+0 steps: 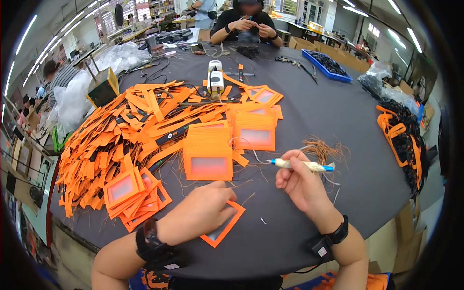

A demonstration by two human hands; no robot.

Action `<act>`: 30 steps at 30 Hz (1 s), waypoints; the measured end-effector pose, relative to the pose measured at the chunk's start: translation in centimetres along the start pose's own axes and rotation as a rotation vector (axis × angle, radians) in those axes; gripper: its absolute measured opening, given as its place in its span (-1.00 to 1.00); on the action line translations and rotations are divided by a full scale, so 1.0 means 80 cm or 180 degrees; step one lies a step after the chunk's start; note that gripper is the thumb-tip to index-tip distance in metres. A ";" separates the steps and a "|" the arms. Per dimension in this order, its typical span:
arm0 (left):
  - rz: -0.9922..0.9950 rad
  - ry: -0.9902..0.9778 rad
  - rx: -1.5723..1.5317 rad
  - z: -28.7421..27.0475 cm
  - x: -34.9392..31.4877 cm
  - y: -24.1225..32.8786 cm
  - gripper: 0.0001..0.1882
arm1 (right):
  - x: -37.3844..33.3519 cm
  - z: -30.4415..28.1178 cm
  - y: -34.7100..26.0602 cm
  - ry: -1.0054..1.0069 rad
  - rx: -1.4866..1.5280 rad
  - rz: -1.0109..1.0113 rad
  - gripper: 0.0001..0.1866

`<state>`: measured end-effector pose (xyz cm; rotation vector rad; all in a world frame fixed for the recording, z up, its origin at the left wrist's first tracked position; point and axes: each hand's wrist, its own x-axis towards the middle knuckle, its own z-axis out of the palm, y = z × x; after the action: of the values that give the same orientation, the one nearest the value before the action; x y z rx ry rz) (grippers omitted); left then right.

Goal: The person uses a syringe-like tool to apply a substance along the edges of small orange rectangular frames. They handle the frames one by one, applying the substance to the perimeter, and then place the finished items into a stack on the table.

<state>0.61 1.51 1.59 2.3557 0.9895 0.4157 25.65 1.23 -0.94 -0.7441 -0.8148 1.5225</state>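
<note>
My left hand has its fingers curled over the upper edge of an orange-bordered piece with a clear window, lying close to me. The fingertips are partly hidden. A loose thread sticks out near its top corner. In my right hand is a corded pen-shaped tool, wrapped in pale tape with blue ends, its thin tip pointing left. Just beyond my hands stand two neat stacks of orange window pieces, a nearer stack and a farther stack. More window pieces lie loosely piled at the left.
A large heap of orange and black straps covers the table's left. A white power box stands mid-table. Tangled thread lies beyond my right hand. A blue tray and black-orange straps lie right. Another person works opposite.
</note>
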 end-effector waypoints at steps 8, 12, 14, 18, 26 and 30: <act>-0.0213 -0.0387 0.0474 0.033 0.039 -0.004 -0.73 | -0.020 -0.001 -0.006 0.0195 -0.0103 -0.0144 -0.79; -0.0601 -0.0609 -0.0246 0.023 0.041 -0.001 -0.79 | -0.029 0.009 -0.005 0.0033 -0.0861 -0.0150 -0.85; -0.0926 -0.0553 -0.0822 0.019 0.034 -0.004 -0.83 | -0.032 0.013 0.000 -0.0130 -0.1126 0.0012 -0.87; -0.1153 -0.0375 -0.1569 0.022 0.019 -0.009 -0.89 | -0.034 0.019 0.019 -0.0383 -0.1629 0.0288 -0.88; -0.1071 -0.0320 -0.1879 0.024 0.015 -0.017 -0.89 | -0.029 0.021 0.038 -0.0522 -0.2545 -0.0069 -0.83; -0.0968 -0.0299 -0.1773 0.024 0.015 -0.019 -0.89 | -0.028 0.027 0.037 -0.0584 -0.2796 -0.0105 -0.80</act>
<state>1.48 2.57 -0.75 1.6845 1.0105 0.3949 22.46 -1.39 -2.24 -1.2151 -1.6649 1.1762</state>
